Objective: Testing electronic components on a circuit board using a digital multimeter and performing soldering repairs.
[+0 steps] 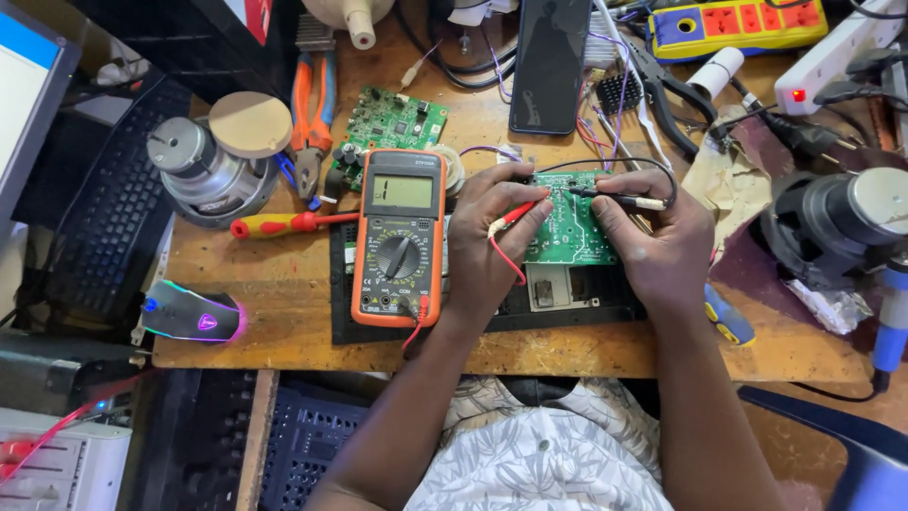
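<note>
Green circuit board [567,227] lies flat on a dark mat at the middle of the wooden bench [274,284], and both of the person's hands are on it. The left hand [487,241] rests on the board's left edge, its fingers [525,210] pinched together on a red probe [511,216] whose tip points at the board; a red lead loops down from it across the hand. The right hand [653,237] sits on the board's right side, fingers closed around a black probe [615,198] held nearly level, tip touching the board near its top edge, with a black wire arching over the hand.

Just left of the left hand stands an orange multimeter [399,237], its screen lit and its dial turned, leads plugged in at the bottom. A red and yellow screwdriver [284,224] lies beside it, and orange pliers [310,114] further back. A second, smaller green board [395,121] lies behind the meter, next to a black phone [549,61]. A glowing mouse [189,312] sits at the bench's left edge.
</note>
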